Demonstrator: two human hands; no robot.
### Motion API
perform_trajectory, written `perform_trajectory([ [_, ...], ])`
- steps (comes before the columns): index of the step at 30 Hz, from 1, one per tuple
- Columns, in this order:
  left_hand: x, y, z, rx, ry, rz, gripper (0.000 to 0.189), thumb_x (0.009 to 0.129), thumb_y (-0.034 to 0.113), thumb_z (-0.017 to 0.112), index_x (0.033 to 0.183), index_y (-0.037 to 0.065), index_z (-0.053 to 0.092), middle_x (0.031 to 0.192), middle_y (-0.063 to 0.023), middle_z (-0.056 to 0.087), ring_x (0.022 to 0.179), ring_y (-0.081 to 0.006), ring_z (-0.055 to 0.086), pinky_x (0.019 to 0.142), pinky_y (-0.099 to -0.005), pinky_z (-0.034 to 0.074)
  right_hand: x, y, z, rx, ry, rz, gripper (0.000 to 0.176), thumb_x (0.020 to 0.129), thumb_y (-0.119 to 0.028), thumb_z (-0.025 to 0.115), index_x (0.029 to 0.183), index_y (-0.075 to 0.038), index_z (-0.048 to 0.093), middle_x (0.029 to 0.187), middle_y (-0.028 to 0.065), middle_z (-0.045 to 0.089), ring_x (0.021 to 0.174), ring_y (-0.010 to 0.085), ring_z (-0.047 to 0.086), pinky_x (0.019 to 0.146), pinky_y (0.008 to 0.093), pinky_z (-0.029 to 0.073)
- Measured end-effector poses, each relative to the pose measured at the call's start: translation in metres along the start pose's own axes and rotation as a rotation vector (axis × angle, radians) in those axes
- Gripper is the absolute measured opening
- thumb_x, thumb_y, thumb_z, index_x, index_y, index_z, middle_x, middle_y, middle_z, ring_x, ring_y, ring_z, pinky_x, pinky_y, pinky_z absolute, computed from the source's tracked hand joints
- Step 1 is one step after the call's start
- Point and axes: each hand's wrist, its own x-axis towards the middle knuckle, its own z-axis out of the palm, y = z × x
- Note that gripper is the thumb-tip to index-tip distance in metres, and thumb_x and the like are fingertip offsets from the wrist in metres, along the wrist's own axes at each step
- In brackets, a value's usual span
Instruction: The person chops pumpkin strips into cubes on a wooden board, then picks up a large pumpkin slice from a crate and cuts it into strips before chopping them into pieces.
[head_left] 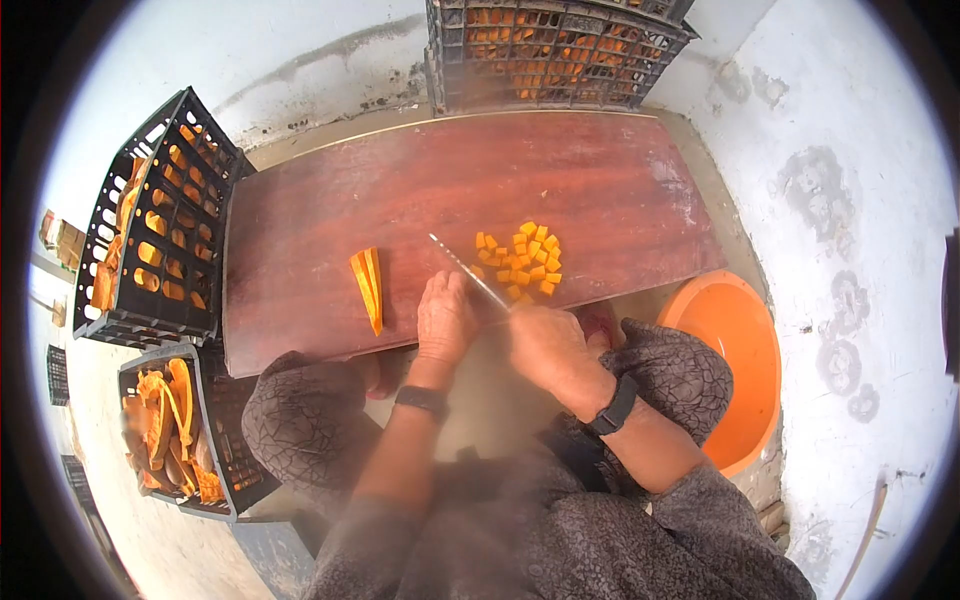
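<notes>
My right hand [552, 350] grips a knife [466, 268] by its handle. The blade slants up and left over the reddish-brown board [400, 190], its tip beyond my left fingers. Beside the blade, my left hand [446, 316] rests on the board with its fingers bent and together; anything under them is hidden. Several small orange cubes [532, 258], apparently pumpkin, lie in a loose heap to the right of the blade. Left of my left hand are long orange strips [370, 288], side by side, tapering toward me.
An orange basin [735, 340] stands by my right knee. At the left, a tall black crate [165, 230] holds orange pieces, and a lower crate [215, 440] holds peel-like scraps. Black crates [560, 55] with orange pieces stand behind the board. A white wall [850, 200] borders the right.
</notes>
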Motion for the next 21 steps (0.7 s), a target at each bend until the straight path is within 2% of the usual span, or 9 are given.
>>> perform_trajectory([
  [2,0.001,0.001,0.001,-0.016,0.051,0.047,0.012,0.075,-0.001,0.057,0.086,0.001,0.053,0.088,-0.0166,0.055,0.087,-0.0375,0.055,0.075,-0.0456,0.048,0.001,0.004,0.006,-0.008,0.017,0.005,0.004,0.076,-0.003,0.057,0.078,-0.001,0.060,0.076,0.0181,0.065,0.074,0.0355,0.066,0.065,0.0439,0.052],
  [7,-0.001,0.007,-0.004,-0.023,0.068,0.044,0.015,0.075,-0.001,0.058,0.089,0.002,0.055,0.087,-0.0167,0.055,0.087,-0.0376,0.055,0.076,-0.0455,0.048,0.000,-0.007,0.004,-0.009,0.004,0.071,0.005,0.077,-0.004,0.057,0.079,-0.002,0.060,0.077,0.0179,0.065,0.075,0.0350,0.066,0.065,0.0437,0.052],
  [10,-0.001,0.008,-0.003,-0.049,0.061,0.041,0.017,0.075,-0.001,0.058,0.091,0.002,0.056,0.088,-0.0163,0.056,0.087,-0.0373,0.056,0.076,-0.0456,0.048,0.003,0.001,0.007,0.026,0.087,-0.027,0.007,0.078,-0.004,0.055,0.081,-0.002,0.061,0.079,0.0176,0.066,0.075,0.0349,0.067,0.066,0.0438,0.053],
  [12,-0.004,0.006,-0.003,-0.060,0.062,0.040,0.018,0.075,-0.001,0.058,0.092,0.003,0.056,0.089,-0.0160,0.056,0.087,-0.0371,0.056,0.075,-0.0457,0.048,0.005,0.000,0.006,0.010,0.061,0.031,0.007,0.079,-0.005,0.055,0.081,-0.002,0.061,0.079,0.0173,0.066,0.075,0.0347,0.067,0.067,0.0437,0.053],
  [18,-0.007,0.003,-0.005,-0.030,0.058,0.034,0.020,0.075,-0.002,0.059,0.093,0.004,0.057,0.090,-0.0152,0.056,0.089,-0.0361,0.057,0.075,-0.0447,0.049,0.012,0.010,0.027,0.030,0.125,0.042,0.007,0.078,-0.006,0.058,0.083,-0.002,0.061,0.079,0.0187,0.066,0.075,0.0351,0.066,0.067,0.0445,0.053],
  [21,-0.007,0.004,-0.007,-0.060,0.064,0.041,0.020,0.078,0.001,0.054,0.095,0.009,0.062,0.087,-0.0127,0.056,0.090,-0.0341,0.057,0.077,-0.0439,0.049,0.013,0.015,0.021,0.110,0.094,0.084,0.007,0.079,-0.008,0.058,0.083,-0.002,0.060,0.077,0.0198,0.065,0.075,0.0360,0.066,0.066,0.0459,0.052],
])
